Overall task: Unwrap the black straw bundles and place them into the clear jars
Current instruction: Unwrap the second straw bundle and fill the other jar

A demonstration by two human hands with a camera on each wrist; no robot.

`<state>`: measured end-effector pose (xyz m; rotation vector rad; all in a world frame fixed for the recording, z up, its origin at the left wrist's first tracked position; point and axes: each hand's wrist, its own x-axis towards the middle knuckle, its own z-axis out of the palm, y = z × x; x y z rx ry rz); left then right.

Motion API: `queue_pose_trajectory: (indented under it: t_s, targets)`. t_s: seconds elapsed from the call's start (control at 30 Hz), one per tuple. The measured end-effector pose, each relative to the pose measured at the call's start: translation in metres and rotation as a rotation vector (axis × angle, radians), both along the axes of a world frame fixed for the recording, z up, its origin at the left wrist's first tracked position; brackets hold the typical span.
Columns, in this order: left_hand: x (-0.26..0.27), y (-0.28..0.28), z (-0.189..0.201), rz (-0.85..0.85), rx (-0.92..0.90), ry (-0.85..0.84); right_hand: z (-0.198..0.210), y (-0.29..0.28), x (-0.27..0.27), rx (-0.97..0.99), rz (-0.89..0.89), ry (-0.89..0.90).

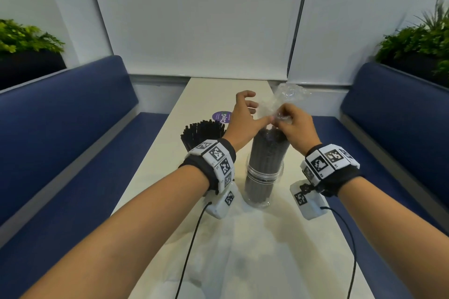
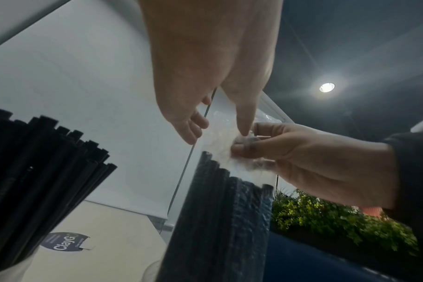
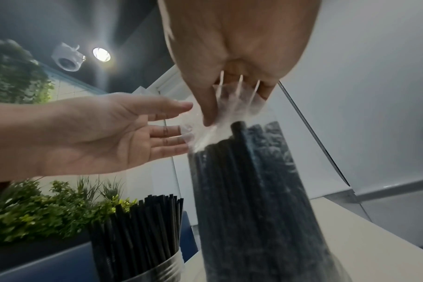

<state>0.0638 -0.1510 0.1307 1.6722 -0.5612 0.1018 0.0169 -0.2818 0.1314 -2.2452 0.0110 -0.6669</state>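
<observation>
Clear plastic wrap (image 1: 283,102) stands up crumpled above a black straw bundle (image 1: 268,150), and this bundle stands upright in a clear jar (image 1: 263,187) on the cream surface (image 1: 267,250), between the two forearms. The right hand (image 1: 295,128) is raised over the top of the bundle with the wrist bent down; its grip is closed on the wrap, the thumb and fingers pinching the gathered plastic just above the straw ends, as the left wrist view shows well. The left hand (image 1: 243,119) is lifted beside it, palm turned toward the wrap. Its grip is loose and wide, with the fingers (image 3: 172,131) nearly straight and spread against the side of the plastic, and the thumb tip touches the wrap close to the right hand's fingers; it holds nothing. To the left, behind the left wrist, a second jar (image 3: 157,267) carries loose black straws (image 1: 202,132) that fan out at the top. A round purple sticker (image 1: 221,116) lies on the surface behind them.
</observation>
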Motion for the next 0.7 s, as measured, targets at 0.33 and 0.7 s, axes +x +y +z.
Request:
queue_pose_trajectory:
  t_s: [0.33,0.7]
  targets:
    - [0.005,0.009,-0.002,-0.077,0.366,0.1,0.003,0.005,0.002,0.145,0.014,-0.02]
    - [0.007,0.013,-0.004,0.047,0.314,0.072,0.001,-0.006,0.004,-0.189,0.012,0.155]
